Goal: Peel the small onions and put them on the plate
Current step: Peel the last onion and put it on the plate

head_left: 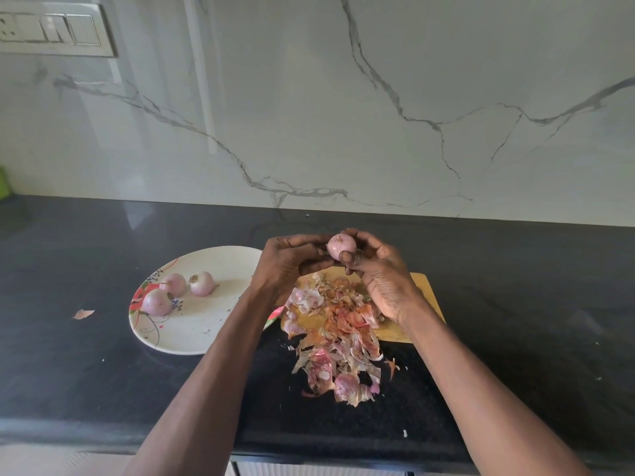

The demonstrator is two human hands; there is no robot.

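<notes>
A small pale-pink onion [341,246] is held up above the counter between both hands. My left hand [288,266] curls round its left side. My right hand [376,273] grips it from the right, thumb pressed on its lower front. Three peeled onions [173,284] [202,284] [157,302] lie on the left part of a white floral plate [206,334]. Under my hands a heap of onion skins [335,338] spreads over a wooden cutting board [424,286] and down onto the counter.
The black stone counter [86,372] runs to a marble wall behind. One loose skin scrap [83,314] lies left of the plate. A green object [4,187] shows at the far left edge. A switch panel [51,29] is on the wall.
</notes>
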